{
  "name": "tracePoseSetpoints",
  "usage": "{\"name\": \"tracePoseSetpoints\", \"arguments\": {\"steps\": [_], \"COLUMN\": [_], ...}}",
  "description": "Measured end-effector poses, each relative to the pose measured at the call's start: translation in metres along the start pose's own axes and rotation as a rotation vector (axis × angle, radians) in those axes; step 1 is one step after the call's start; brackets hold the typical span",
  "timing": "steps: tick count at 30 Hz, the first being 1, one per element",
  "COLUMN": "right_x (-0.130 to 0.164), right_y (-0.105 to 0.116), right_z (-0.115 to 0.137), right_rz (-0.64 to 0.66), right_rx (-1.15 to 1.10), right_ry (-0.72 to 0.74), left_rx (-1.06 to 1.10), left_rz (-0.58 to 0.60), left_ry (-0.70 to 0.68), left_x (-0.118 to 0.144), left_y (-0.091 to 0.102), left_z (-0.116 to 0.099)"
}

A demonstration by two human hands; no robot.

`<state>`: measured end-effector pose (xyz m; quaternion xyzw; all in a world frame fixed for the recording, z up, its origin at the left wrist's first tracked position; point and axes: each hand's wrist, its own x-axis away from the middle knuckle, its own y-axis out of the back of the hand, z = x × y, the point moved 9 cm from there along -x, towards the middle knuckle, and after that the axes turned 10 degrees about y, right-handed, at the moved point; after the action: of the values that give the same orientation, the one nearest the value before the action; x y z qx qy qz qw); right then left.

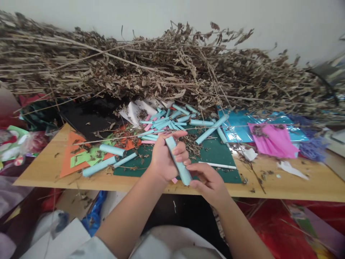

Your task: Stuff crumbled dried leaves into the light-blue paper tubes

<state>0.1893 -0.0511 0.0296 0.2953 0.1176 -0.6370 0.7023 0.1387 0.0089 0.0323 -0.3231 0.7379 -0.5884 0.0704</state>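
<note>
The left hand (164, 158) grips 1 light-blue paper roll (178, 161), fingers closed around it, above the worktop's (296, 187) near edge. The right hand (208, 183) pinches the roll's lower end. Dried branches (172, 72) crowd the far side; more rolls (172, 120) lie between.

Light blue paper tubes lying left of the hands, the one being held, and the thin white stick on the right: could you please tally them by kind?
Light blue rolled paper tubes lying left: 3
Light blue rolled paper tube gripped in the left hand, right hand at its lower end: 1
Thin white stick: 1
Total: 5
</note>
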Motion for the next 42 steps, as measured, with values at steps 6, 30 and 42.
{"name": "tracePoseSetpoints", "arguments": {"steps": [6, 30, 42], "right_x": [-0.002, -0.006, -0.006], "right_y": [-0.002, -0.013, -0.018], "right_z": [0.009, 0.034, 0.036], "right_rz": [0.053, 0.182, 0.186], "right_rx": [0.13, 0.436, 0.394], "right_ry": [0.081, 0.501, 0.469], "left_rx": [-0.028, 0.134, 0.042], "left_rz": [-0.03, -0.084, -0.045], "left_ry": [0.011, 0.012, 0.074], "left_x": [0.001, -0.006, 0.002], "left_y": [-0.002, 0.015, 0.009], "left_z": [0.001, 0.009, 0.019]}}
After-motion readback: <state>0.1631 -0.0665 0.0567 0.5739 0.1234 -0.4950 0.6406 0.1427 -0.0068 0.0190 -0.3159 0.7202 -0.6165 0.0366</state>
